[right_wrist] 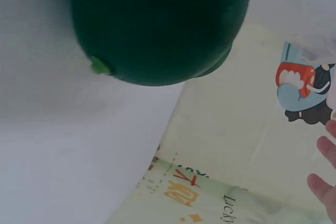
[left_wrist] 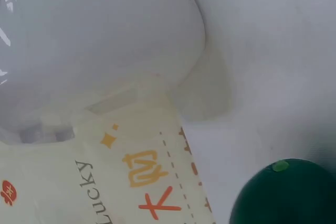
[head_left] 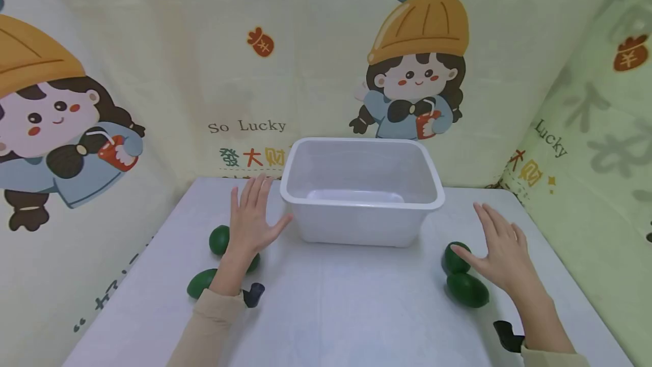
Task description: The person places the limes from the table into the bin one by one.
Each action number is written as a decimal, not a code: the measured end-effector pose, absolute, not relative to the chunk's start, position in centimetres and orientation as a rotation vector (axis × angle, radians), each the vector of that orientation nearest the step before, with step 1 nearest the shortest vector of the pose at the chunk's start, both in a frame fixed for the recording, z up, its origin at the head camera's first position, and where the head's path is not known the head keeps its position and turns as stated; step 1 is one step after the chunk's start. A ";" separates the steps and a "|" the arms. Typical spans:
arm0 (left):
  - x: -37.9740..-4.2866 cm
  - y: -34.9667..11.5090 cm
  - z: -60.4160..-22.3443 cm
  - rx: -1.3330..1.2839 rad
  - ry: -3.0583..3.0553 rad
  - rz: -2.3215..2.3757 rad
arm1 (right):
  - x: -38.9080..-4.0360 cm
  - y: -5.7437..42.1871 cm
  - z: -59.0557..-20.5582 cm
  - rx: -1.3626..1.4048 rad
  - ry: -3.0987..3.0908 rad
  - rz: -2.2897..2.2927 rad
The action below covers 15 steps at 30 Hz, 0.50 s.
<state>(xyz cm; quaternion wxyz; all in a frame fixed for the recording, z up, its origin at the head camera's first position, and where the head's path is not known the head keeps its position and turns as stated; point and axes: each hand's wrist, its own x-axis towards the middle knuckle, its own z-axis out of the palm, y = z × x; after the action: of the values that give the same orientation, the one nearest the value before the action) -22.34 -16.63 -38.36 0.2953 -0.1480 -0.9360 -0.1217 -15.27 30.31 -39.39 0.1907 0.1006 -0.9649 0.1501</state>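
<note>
White tub (head_left: 356, 225) stood upright at the far middle of the white worktop (head_left: 326, 304), its open top up, between the two hands. Left hand (head_left: 251, 232) hung above the left side of the worktop, just left of the tub; its fingers (head_left: 254, 191) pointed to the far side, extended, the thumb held well apart and angled right toward the tub wall. Three green fruits lay about that arm: far-left fruit (head_left: 219, 240) just left of the palm, near-left fruit (head_left: 201, 283) left of the wrist and partly covered by it, a third fruit (head_left: 254, 263) mostly hidden behind the wrist, only its right side showing. Right hand (head_left: 501, 256) hung above the right side, fingers straight and pointing far and left, thumb apart from them. The thumb tip overlapped the far-right fruit (head_left: 457, 257) in the head view — could not tell whether it touched. Near-right fruit (head_left: 467, 290) lay just on the near side of that one, the two seemingly touching. Light green nub visible on a fruit in each wrist view. Beige sleeves (head_left: 206, 321) on both arms, a dark device (head_left: 253, 295) at each wrist. Behind — a pale cloth (head_left: 326, 84) printed with cartoon figures (head_left: 420, 21) and lettering (head_left: 247, 127).
</note>
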 end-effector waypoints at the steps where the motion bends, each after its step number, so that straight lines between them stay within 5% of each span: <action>1: -22.4 -16.5 -38.2 -0.420 -2.456 -0.329 | -15.2 30.3 -39.5 0.291 -2.700 0.426; 15: -23.7 -14.1 -37.7 -0.643 -2.234 -0.303 | -13.5 31.8 -40.9 0.410 -2.600 0.413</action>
<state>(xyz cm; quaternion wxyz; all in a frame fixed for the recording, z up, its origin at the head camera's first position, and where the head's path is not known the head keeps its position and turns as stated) -23.70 -14.06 -37.70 0.3884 -0.2527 -0.8781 -0.1190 -13.50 31.77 -40.87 0.2362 0.1497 -0.9482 0.1505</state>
